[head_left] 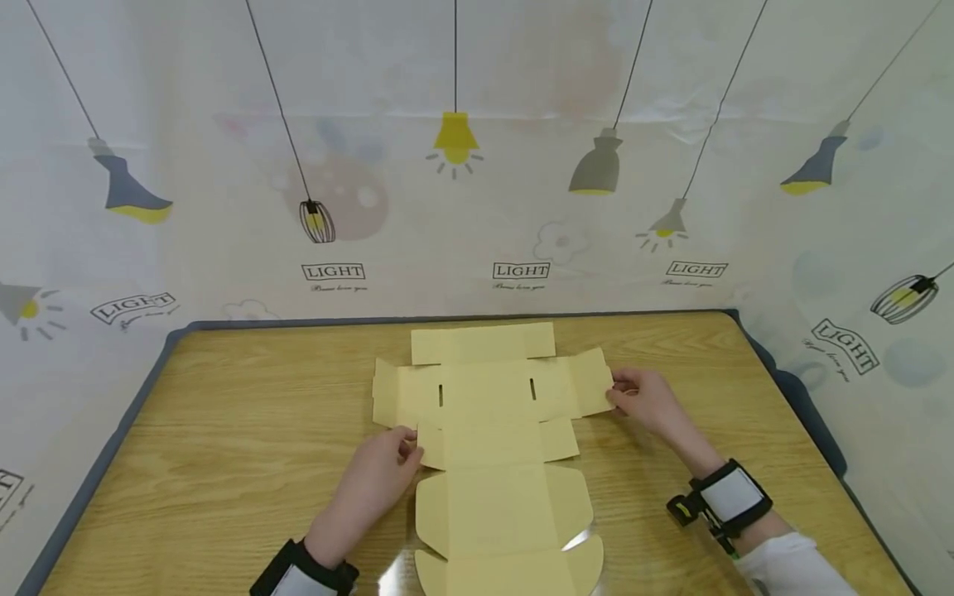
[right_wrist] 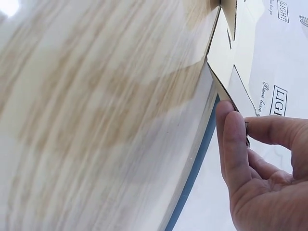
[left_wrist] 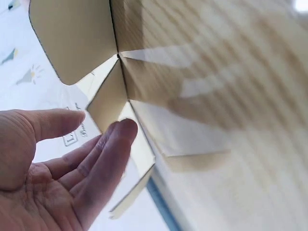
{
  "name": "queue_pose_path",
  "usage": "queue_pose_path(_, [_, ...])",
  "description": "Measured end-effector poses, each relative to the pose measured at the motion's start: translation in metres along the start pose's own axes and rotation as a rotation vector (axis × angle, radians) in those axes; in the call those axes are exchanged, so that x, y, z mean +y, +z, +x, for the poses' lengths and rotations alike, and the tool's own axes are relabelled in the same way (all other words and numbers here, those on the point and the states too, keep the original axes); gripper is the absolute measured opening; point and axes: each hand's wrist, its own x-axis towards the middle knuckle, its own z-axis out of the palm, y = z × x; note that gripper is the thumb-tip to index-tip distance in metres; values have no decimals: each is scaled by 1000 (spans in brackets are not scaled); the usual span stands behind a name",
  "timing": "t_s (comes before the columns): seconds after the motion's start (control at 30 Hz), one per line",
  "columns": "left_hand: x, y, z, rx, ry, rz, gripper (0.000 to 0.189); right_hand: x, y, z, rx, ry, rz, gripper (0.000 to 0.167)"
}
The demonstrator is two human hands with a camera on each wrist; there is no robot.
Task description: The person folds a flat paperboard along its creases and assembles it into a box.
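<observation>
A flat, unfolded cardboard box [head_left: 492,447], pale yellow with creased flaps and two short slots, lies lengthwise in front of me. At its right side my right hand [head_left: 647,401] pinches the edge of the outer side flap [head_left: 592,382] between thumb and fingers. That flap is tilted up, and the right wrist view shows its edge held by the right hand [right_wrist: 262,163]. My left hand [head_left: 380,468] is at the small left flap [head_left: 432,447]. In the left wrist view, thumb and fingers of the left hand [left_wrist: 72,168] are apart; whether they touch the cardboard is unclear.
The box lies on a wood-grain table [head_left: 246,414] with a grey-blue edge [head_left: 119,439]. Behind and beside the table hangs a pale sheet [head_left: 417,215] printed with lamps. The near end of the box runs out of the head view.
</observation>
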Motion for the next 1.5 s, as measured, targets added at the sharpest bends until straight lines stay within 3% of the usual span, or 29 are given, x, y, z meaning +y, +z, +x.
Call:
queue_pose_path(0.1, [11,-2,-3,42,70,143,24,3,-1,-2,10,7,-13,46])
queue_pose_path(0.2, [23,-3,-5,50,171,215,36,3,-2,-5,17,12,-29,47])
queue_pose_path(0.3, [30,2,-3,-20,285,280,62,2,-3,-7,19,16,-31,48])
queue_pose_path(0.4, [34,11,-2,-134,394,361,82,3,-3,-7,22,14,-25,48])
queue_pose_path(0.53, [39,22,-4,-234,509,480,86,3,2,-2,22,3,-20,47])
queue_pose_path(0.63, [39,29,-5,-265,565,552,84,0,5,2,24,-12,-6,45])
queue_pose_path(0.77, [40,38,-2,-294,591,617,83,0,6,2,34,-15,8,43])
queue_pose_path(0.9, [40,47,2,-335,584,617,84,2,4,-2,41,-3,7,44])
queue_pose_path(1.1, [37,59,4,-387,578,689,86,4,3,-4,42,9,14,44])
queue_pose_path(1.3, [32,62,1,-435,566,688,86,7,3,-2,49,5,2,43])
queue_pose_path(1.5, [32,60,-1,-436,563,685,84,6,3,1,61,-10,-63,43])
